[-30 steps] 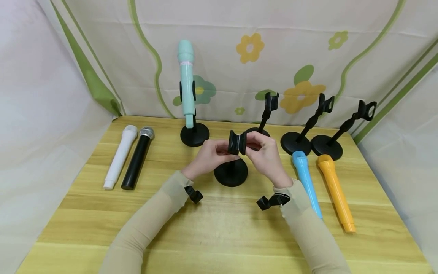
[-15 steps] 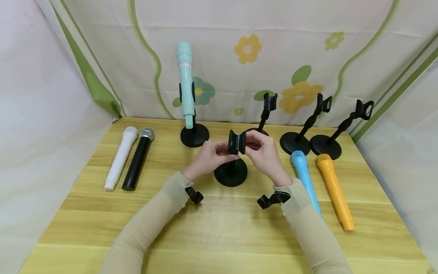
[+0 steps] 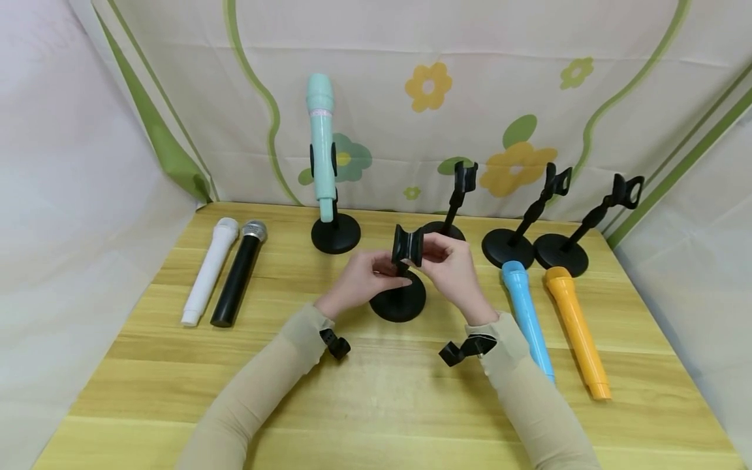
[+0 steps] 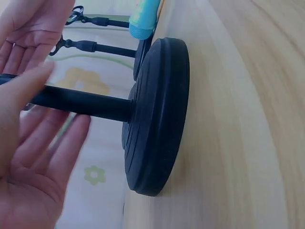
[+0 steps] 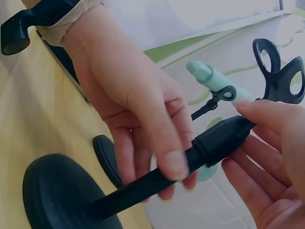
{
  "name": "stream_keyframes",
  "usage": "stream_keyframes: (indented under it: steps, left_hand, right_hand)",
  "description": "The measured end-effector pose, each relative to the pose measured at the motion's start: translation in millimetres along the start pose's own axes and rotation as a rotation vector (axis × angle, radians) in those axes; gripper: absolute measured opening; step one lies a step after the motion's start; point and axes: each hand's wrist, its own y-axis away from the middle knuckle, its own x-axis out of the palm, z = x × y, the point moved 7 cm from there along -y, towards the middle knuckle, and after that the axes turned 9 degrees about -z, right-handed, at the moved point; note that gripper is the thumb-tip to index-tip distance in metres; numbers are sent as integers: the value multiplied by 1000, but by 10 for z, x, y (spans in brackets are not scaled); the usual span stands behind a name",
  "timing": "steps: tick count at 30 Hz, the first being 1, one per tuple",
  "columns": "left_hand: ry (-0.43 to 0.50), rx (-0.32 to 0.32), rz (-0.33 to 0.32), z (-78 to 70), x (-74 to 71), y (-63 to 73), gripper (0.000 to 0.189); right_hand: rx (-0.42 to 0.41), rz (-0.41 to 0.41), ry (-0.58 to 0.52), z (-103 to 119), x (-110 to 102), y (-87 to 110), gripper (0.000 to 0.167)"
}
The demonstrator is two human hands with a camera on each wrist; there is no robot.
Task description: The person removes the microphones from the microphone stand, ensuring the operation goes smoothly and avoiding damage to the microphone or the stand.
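Note:
A black desktop microphone stand [image 3: 398, 304] stands upright mid-table, its microphone clip [image 3: 407, 246] on top. My left hand [image 3: 360, 282] holds the pole, thumb in front and fingers behind, as the right wrist view shows. Higher up, my right hand [image 3: 454, 273] pinches the stand at the neck just below the clip, with its thumb [image 5: 267, 112] on the joint. Nothing sits in this clip. In the left wrist view the round base [image 4: 157, 119] rests on the table. Behind and to the left, a mint-green microphone [image 3: 322, 153] leans in the clip of another stand.
White [image 3: 210, 271] and black [image 3: 239, 274] microphones lie on the left of the wooden table [image 3: 364, 405]. Blue [image 3: 527, 316] and orange [image 3: 578, 333] ones lie on the right. Three more black stands, including the rightmost [image 3: 561, 254], line the back before a flowered curtain [image 3: 376, 39].
My left hand has slid slightly down, from just under the clip to lower on the pole. The right hand keeps its place near the clip, and the stand has not moved.

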Motion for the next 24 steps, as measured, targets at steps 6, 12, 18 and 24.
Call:
stream_keyframes:
  steps: [6, 12, 18, 24]
  left_hand:
    - [-31, 6, 8, 47, 34, 1, 20]
    - [-22, 55, 4, 28, 39, -13, 21]
    - [-65, 91, -47, 18, -27, -120, 20]
    - [-109, 86, -109, -2, -177, -406, 21]
  right_hand:
    - [91, 45, 14, -116, 43, 48, 28]
    - [89, 47, 77, -87, 66, 72, 25]
    - [39, 31, 42, -177, 90, -33, 21]
    - [1, -26, 72, -173, 109, -357, 27]
